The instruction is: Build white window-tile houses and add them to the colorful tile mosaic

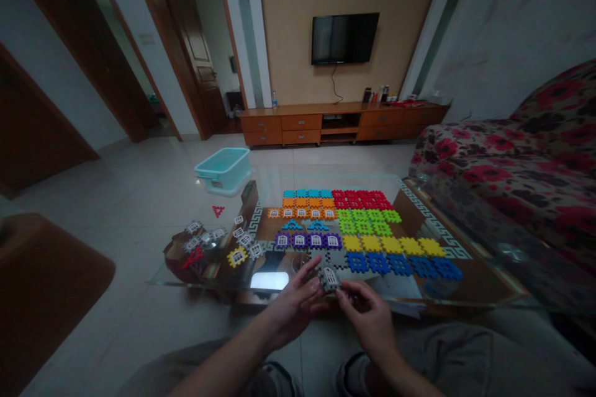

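Note:
Near the front edge of the glass table, a grey interlocking tile with a white window insert is held up between both hands. My left hand grips its left side with the thumb, while the index finger points out away from it. At the tile's lower right corner, my right hand pinches it between thumb and fingers. Just beyond lie grey tiles on the glass. A row of purple tiles with white windows sits behind them, and blue tiles extend to the right.
Yellow, green, red and orange tiles form rows on the glass table. Loose window pieces and an open bag lie left. A teal bin stands beyond; a floral sofa is right.

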Demonstrator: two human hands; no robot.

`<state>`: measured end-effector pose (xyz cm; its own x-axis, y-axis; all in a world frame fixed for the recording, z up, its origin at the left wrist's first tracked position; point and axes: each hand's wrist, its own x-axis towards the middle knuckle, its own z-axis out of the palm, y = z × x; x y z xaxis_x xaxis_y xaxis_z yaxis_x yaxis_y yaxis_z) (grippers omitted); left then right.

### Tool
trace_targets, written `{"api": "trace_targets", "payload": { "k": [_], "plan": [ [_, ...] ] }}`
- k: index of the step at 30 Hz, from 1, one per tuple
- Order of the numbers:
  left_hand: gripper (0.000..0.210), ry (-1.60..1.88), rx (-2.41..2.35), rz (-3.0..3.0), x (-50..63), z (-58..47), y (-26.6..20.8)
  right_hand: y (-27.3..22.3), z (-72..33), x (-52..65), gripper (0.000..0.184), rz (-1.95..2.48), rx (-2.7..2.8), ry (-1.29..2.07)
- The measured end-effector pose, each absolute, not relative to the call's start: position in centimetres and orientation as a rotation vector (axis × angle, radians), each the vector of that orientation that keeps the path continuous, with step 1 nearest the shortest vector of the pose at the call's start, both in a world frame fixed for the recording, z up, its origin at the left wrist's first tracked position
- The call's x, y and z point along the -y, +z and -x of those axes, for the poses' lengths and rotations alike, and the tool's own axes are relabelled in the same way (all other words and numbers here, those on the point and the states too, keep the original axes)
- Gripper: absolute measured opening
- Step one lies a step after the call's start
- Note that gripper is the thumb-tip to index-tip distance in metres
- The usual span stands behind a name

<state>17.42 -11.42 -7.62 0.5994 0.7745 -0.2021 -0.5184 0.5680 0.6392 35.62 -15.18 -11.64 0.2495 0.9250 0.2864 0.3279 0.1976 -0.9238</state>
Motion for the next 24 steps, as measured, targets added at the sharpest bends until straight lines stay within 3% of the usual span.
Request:
{"api": "trace_targets", "payload": {
  "k": [6,14,24],
  "plan": [
    [0.066,0.739,-0.684,-0.824,11.2,-17.7,-9.7,-10.7,-37.8,15.8,0.027,1.412,1.332,0.415],
    [0.025,0.866,-1.052,-1.680,11.3,-18.1,-10.5,-11.1,-40.2,17.5,0.023,1.508,1.440,-0.024],
    [0.017,0.904,-1.159,-1.941,10.5,-20.7,-11.8,-14.5,-39.6,16.7,0.025,1.592,1.525,0.021]
  ]
}}
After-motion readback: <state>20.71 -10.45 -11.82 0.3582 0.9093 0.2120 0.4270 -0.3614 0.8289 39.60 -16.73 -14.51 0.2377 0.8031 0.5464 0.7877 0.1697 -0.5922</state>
